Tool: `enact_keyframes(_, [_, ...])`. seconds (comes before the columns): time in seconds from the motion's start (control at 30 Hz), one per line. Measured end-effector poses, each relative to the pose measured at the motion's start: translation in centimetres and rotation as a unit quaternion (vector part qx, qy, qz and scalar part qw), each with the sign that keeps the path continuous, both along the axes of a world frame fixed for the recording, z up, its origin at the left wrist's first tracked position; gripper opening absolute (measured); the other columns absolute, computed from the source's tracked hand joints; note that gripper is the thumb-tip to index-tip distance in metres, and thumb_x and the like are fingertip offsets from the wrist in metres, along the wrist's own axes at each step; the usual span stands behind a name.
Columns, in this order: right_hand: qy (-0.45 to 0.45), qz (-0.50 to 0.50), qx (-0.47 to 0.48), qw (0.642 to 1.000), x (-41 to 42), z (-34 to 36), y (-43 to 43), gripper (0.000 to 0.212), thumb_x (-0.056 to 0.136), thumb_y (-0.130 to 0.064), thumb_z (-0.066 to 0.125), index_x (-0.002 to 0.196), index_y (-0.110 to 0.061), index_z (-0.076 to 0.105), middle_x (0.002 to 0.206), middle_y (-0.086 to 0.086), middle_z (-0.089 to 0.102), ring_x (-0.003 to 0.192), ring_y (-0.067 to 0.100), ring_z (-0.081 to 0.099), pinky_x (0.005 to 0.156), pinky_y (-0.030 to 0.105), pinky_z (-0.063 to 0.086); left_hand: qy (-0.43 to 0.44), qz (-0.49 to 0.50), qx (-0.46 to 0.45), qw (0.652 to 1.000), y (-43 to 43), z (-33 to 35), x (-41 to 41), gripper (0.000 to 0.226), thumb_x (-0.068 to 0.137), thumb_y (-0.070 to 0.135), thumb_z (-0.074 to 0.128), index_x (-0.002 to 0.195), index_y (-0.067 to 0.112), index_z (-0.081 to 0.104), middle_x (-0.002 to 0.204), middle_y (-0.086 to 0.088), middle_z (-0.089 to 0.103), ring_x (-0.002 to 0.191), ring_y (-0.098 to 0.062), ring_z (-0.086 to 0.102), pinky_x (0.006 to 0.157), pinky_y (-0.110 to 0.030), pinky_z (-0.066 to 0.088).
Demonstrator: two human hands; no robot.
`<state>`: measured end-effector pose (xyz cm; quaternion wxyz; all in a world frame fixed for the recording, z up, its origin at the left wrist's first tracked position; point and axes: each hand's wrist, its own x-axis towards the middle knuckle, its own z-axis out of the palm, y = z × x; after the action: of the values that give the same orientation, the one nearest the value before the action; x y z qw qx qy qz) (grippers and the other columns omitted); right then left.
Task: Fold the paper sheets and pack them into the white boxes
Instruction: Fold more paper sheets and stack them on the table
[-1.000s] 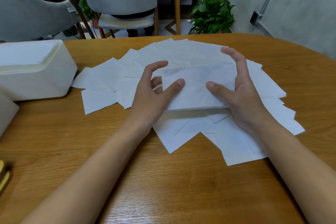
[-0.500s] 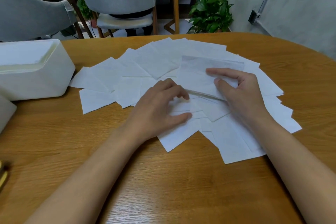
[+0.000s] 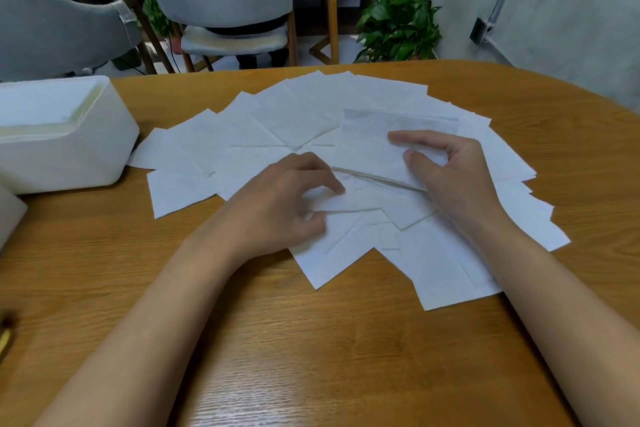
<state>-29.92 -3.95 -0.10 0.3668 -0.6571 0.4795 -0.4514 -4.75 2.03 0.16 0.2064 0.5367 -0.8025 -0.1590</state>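
Between the left hand's (image 3: pixel 287 204) fingers (image 3: pixel 325 180) and the right hand's (image 3: pixel 453 180) fingers (image 3: pixel 415 137) the gap is narrow, filled by the folded sheet (image 3: pixel 367 149) with its near edge lifted. Flat paper sheets (image 3: pixel 294 121) lie all round the fingers. Far left of them the white box (image 3: pixel 69 156) stands tall on the desk (image 3: pixel 311 340); right of and behind them, bare wood.

The white box (image 3: pixel 69 149) runs off the left edge, and a blurred yellow object (image 3: pixel 4 340) is cut there too.
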Motion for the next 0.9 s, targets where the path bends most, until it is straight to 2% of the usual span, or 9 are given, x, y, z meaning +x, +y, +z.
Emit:
enact_keyframes(0.07, [0.000,0.000,0.003,1.000,0.0,0.0,0.0,0.035,0.099,0.000,0.061,0.116,-0.024,0.080,0.117,-0.022,0.074,0.116,-0.015,0.060,0.097,0.000,0.040,-0.017,0.019,-0.007,1.000,-0.1,0.4,0.7,0.042,0.084,0.014,0.070,0.122,0.032,0.072,0.126,0.017,0.058,0.119,-0.007,0.054,0.101,-0.035,0.050])
enact_keyframes(0.23, [-0.003,0.005,-0.002,1.000,0.0,-0.1,0.0,0.035,0.099,-0.001,0.061,0.116,-0.025,0.080,0.118,-0.023,0.074,0.118,-0.013,0.060,0.101,0.004,0.042,-0.018,0.051,-0.099,0.994,-0.4,0.5,1.4,0.023,0.095,0.009,0.070,0.107,0.026,0.079,0.107,0.014,0.073,0.100,-0.011,0.068,0.084,-0.042,0.057])
enact_keyframes(0.33, [-0.011,0.025,-0.018,0.999,-0.1,0.0,0.1,0.029,0.100,-0.007,0.064,0.120,-0.023,0.078,0.121,-0.021,0.074,0.121,-0.011,0.060,0.102,0.006,0.042,0.044,0.050,-0.142,0.988,0.0,0.9,0.9,0.018,0.095,0.010,0.072,0.107,0.020,0.080,0.103,0.014,0.075,0.096,-0.005,0.068,0.082,-0.018,0.051])
enact_keyframes(0.4, [-0.018,0.055,-0.027,0.998,0.0,0.3,0.2,0.023,0.102,-0.020,0.065,0.122,-0.021,0.077,0.123,-0.017,0.074,0.123,-0.009,0.060,0.101,0.005,0.041,0.130,0.055,-0.141,0.980,0.5,1.4,0.2,0.015,0.093,0.012,0.071,0.103,0.019,0.079,0.098,0.017,0.074,0.096,-0.004,0.068,0.078,-0.011,0.047])
enact_keyframes(0.53, [-0.026,0.144,-0.041,0.988,0.1,1.0,1.4,0.036,0.093,-0.047,0.066,0.116,-0.022,0.078,0.119,-0.012,0.077,0.121,0.004,0.066,0.100,0.014,0.046,0.243,0.026,-0.088,0.966,1.2,1.9,-1.2,0.022,0.096,0.007,0.071,0.113,0.020,0.075,0.104,0.012,0.074,0.097,-0.015,0.072,0.080,-0.023,0.057])
enact_keyframes(0.63, [-0.035,0.159,-0.009,0.987,0.6,1.0,2.0,0.021,0.084,-0.038,0.086,0.100,-0.024,0.082,0.101,-0.009,0.081,0.100,0.009,0.075,0.085,0.021,0.055,0.282,0.028,-0.084,0.955,1.5,2.0,-2.0,0.036,0.099,0.011,0.072,0.133,0.022,0.065,0.105,0.004,0.072,0.098,-0.021,0.073,0.079,-0.033,0.061])
enact_keyframes(0.7, [-0.059,0.125,-0.005,0.990,0.9,0.9,2.0,0.012,0.084,-0.028,0.085,0.091,-0.019,0.083,0.093,-0.005,0.081,0.090,0.013,0.077,0.079,0.026,0.057,0.307,0.044,-0.070,0.948,1.5,1.9,-2.3,0.047,0.097,0.016,0.076,0.139,0.026,0.058,0.102,0.002,0.072,0.098,-0.023,0.073,0.081,-0.039,0.062])
enact_keyframes(0.8, [-0.130,0.065,0.028,0.989,0.5,1.0,1.3,0.006,0.085,-0.023,0.084,0.087,-0.018,0.083,0.097,0.003,0.081,0.094,0.023,0.078,0.090,0.042,0.061,0.302,0.066,0.003,0.951,1.3,1.6,-2.3,0.061,0.093,0.021,0.080,0.143,0.038,0.050,0.100,0.002,0.073,0.096,-0.020,0.074,0.083,-0.048,0.061])
enact_keyframes(0.9, [-0.157,0.048,0.073,0.984,-0.2,0.9,0.5,0.007,0.083,-0.025,0.085,0.088,-0.020,0.084,0.102,0.005,0.081,0.100,0.028,0.077,0.103,0.055,0.056,0.343,0.098,0.019,0.934,1.1,1.8,-1.8,0.058,0.093,0.017,0.080,0.141,0.036,0.052,0.097,0.000,0.075,0.095,-0.017,0.076,0.083,-0.051,0.063])
